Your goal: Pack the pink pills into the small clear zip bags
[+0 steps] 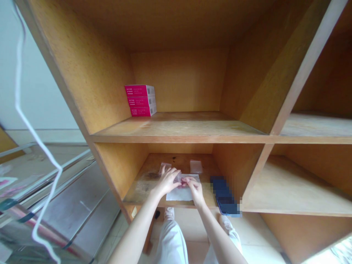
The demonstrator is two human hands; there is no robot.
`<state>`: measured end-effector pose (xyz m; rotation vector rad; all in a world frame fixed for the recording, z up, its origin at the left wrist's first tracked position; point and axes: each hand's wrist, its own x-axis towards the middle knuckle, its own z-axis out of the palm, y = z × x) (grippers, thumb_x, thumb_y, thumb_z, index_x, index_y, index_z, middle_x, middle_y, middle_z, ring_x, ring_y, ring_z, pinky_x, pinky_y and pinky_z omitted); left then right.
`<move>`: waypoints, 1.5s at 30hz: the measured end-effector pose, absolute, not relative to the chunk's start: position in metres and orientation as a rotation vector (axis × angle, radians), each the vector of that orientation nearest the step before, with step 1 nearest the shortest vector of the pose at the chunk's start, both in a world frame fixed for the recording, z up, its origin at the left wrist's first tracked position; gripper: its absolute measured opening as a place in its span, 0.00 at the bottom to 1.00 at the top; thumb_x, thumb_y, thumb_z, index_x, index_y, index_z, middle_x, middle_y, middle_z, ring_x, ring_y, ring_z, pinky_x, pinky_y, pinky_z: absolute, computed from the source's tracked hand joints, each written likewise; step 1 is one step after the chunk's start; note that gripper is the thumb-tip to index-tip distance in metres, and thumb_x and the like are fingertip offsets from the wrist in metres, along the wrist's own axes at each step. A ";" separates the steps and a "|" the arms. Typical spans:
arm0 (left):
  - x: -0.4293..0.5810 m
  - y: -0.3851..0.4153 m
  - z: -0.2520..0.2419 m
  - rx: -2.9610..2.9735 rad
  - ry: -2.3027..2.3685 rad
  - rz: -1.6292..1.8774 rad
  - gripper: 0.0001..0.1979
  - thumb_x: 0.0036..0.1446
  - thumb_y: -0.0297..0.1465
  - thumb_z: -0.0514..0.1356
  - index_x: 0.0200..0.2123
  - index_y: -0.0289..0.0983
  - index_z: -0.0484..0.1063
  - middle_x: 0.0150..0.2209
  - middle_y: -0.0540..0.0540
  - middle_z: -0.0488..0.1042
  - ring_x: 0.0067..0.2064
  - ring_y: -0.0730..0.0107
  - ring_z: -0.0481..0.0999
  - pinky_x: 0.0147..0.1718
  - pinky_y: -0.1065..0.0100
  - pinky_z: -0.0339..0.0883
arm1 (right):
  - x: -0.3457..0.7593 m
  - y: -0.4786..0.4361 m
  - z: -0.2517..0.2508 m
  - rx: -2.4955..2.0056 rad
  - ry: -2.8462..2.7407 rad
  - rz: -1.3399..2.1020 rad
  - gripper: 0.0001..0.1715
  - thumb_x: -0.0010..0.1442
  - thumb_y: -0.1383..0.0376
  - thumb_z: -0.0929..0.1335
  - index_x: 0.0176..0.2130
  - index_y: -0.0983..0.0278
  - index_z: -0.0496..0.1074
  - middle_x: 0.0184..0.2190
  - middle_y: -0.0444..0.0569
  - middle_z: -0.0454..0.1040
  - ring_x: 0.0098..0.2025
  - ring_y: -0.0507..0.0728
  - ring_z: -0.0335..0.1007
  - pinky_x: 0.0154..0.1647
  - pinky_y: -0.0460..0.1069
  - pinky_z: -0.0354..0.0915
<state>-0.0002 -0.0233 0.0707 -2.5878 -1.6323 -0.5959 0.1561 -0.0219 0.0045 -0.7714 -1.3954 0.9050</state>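
Over the lower shelf of a wooden cabinet, my left hand [167, 181] pinches what looks like a small clear plastic bag [178, 178] between thumb and fingers. Beside it, my right hand [194, 186] has its fingertips pressed together at the bag's right side, on small pinkish pieces too small to name. Both hands are over a white sheet of paper [178, 195]. Just behind the sheet lies a flat clear bag [196, 167]. Another clear piece of plastic [165, 167] is partly hidden by my left fingers.
A dark, pixelated flat object [224, 194] lies at the shelf's right front edge. Three pink boxes [140, 101] are stacked on the upper shelf [189, 126]. A white cable [30, 126] hangs at the left, near a metal-framed rack [82, 211]. My legs are below the shelf.
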 end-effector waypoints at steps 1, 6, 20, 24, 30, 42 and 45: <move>-0.003 -0.023 0.068 -2.565 -1.660 -0.608 0.22 0.49 0.40 0.58 0.48 0.43 0.63 0.47 0.46 0.69 0.50 0.62 0.65 0.57 0.52 0.31 | 0.156 -0.020 0.002 -0.786 -1.371 0.905 0.19 0.56 0.57 0.61 0.25 0.63 0.75 0.31 0.51 0.74 0.39 0.58 0.68 0.41 0.52 0.63; -0.019 -0.023 0.050 -2.412 -1.811 -0.720 0.21 0.52 0.44 0.53 0.47 0.42 0.63 0.48 0.45 0.68 0.52 0.61 0.64 0.56 0.51 0.35 | 0.154 -0.008 -0.016 -0.895 -1.181 0.960 0.18 0.54 0.56 0.63 0.33 0.65 0.74 0.29 0.51 0.74 0.28 0.55 0.68 0.30 0.49 0.64; -0.035 -0.021 -0.029 -2.248 -2.099 -1.399 0.21 0.54 0.40 0.51 0.49 0.38 0.53 0.49 0.40 0.65 0.52 0.65 0.65 0.50 0.61 0.58 | 0.154 0.002 -0.031 -1.061 -1.163 0.919 0.14 0.52 0.61 0.61 0.32 0.67 0.71 0.32 0.53 0.74 0.29 0.56 0.68 0.32 0.49 0.63; -0.038 -0.017 -0.032 -2.297 -2.080 -1.449 0.23 0.52 0.41 0.53 0.49 0.36 0.54 0.46 0.39 0.68 0.50 0.62 0.67 0.49 0.58 0.59 | 0.154 0.006 -0.036 -1.262 -1.227 0.665 0.13 0.51 0.66 0.61 0.35 0.68 0.71 0.34 0.54 0.73 0.36 0.57 0.68 0.39 0.50 0.62; -0.042 -0.012 -0.037 -2.301 -2.069 -1.538 0.25 0.50 0.41 0.54 0.49 0.35 0.55 0.42 0.39 0.70 0.48 0.60 0.68 0.48 0.56 0.58 | 0.150 0.010 -0.035 -1.449 -1.457 0.414 0.14 0.51 0.72 0.59 0.34 0.70 0.72 0.34 0.57 0.71 0.38 0.57 0.67 0.42 0.48 0.61; -0.043 -0.015 -0.034 -2.302 -2.133 -1.531 0.24 0.49 0.42 0.55 0.48 0.37 0.57 0.47 0.39 0.68 0.49 0.61 0.68 0.49 0.57 0.58 | 0.149 0.013 -0.021 -1.555 -1.670 0.480 0.22 0.50 0.78 0.57 0.39 0.71 0.74 0.38 0.57 0.72 0.40 0.55 0.69 0.43 0.45 0.60; -0.043 -0.015 -0.034 -2.329 -2.111 -1.485 0.24 0.50 0.42 0.54 0.49 0.37 0.56 0.48 0.39 0.67 0.50 0.61 0.67 0.49 0.57 0.58 | 0.152 0.019 -0.015 -1.604 -1.740 0.546 0.21 0.49 0.78 0.59 0.38 0.70 0.75 0.38 0.57 0.74 0.40 0.57 0.69 0.42 0.44 0.61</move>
